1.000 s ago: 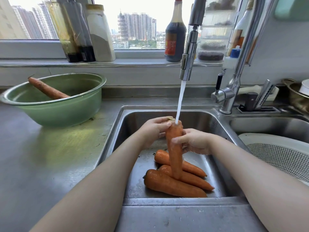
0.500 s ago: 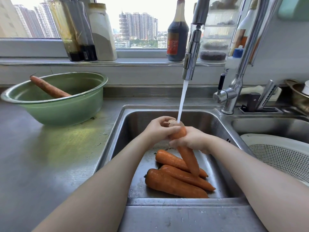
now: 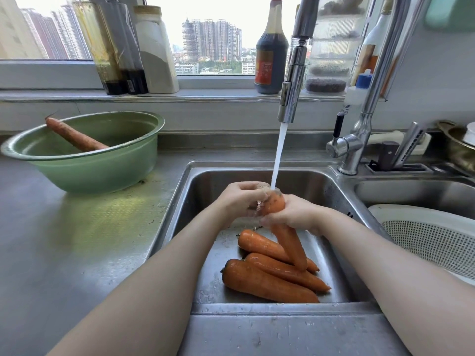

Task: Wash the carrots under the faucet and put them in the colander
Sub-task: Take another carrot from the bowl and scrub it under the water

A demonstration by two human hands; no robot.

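Carrot (image 3: 286,240) tilted, earlier upright | left hand (image 3: 239,201) grips top | right hand (image 3: 298,214) grips below

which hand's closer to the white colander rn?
Right. The right hand grips the carrot on the side facing the colander; the left hand holds the carrot's top, farther left of it.

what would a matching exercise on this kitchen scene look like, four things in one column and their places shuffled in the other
Column A
1. held carrot
2. lone carrot
3. colander
4. dark sauce bottle

Column B
a. on the window sill
b. under the faucet stream, gripped by left hand and right hand
c. right of the sink
d. in the green bowl

Pairs: 1-b, 2-d, 3-c, 4-a
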